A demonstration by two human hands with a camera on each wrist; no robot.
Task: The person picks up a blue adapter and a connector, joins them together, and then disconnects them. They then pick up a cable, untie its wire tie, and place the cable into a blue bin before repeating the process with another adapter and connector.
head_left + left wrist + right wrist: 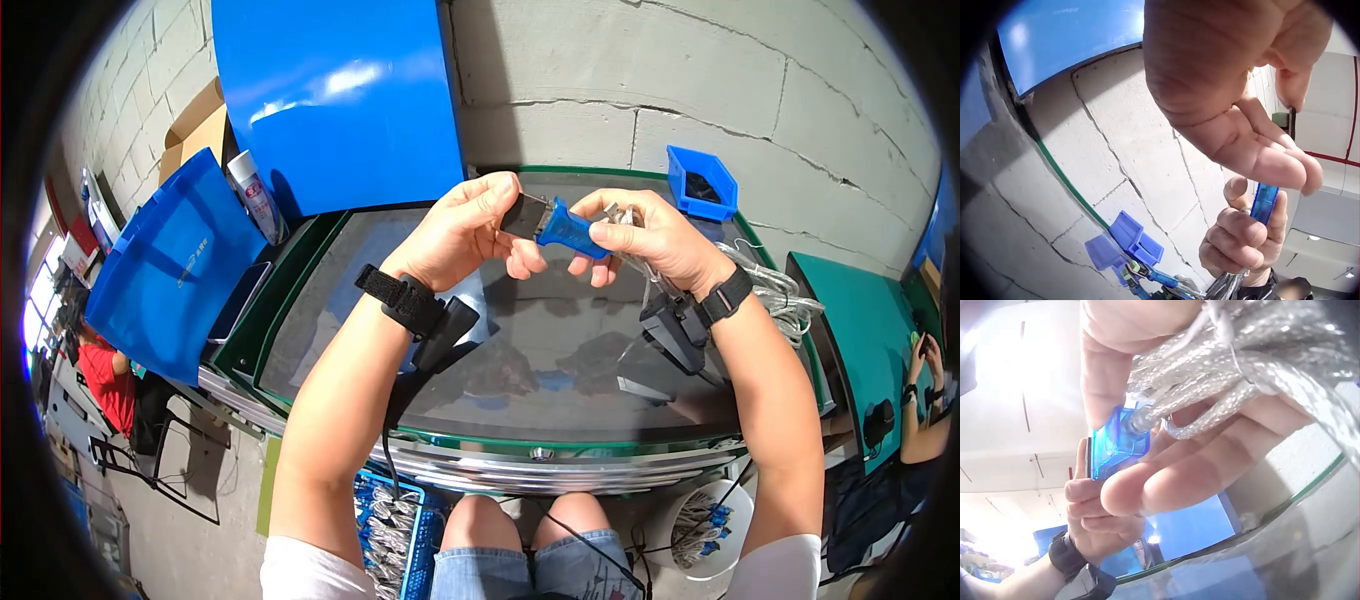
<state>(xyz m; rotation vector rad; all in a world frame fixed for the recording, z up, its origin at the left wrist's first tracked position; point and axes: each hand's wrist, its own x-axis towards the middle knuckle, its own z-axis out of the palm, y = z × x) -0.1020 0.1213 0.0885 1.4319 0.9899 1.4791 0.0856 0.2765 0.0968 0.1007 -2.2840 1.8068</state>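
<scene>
Head view: I see the right hand (655, 235) pinching a blue connector (572, 232) above the grey surface (540, 410), its long axis slanting, metal end pointing left and slightly up, silver cable (1260, 375) rightward. The left hand (462, 232) pinches a dark block (522, 216) at that metal end. Beyond: a blue bin (702, 209), then the wall (720, 60).

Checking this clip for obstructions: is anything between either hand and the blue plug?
For the right hand, nothing visible: it grips the blue plug directly. For the left hand, the dark piece it pinches stands between its thumb and the plug. The cable is at the plug's opposite end.
</scene>
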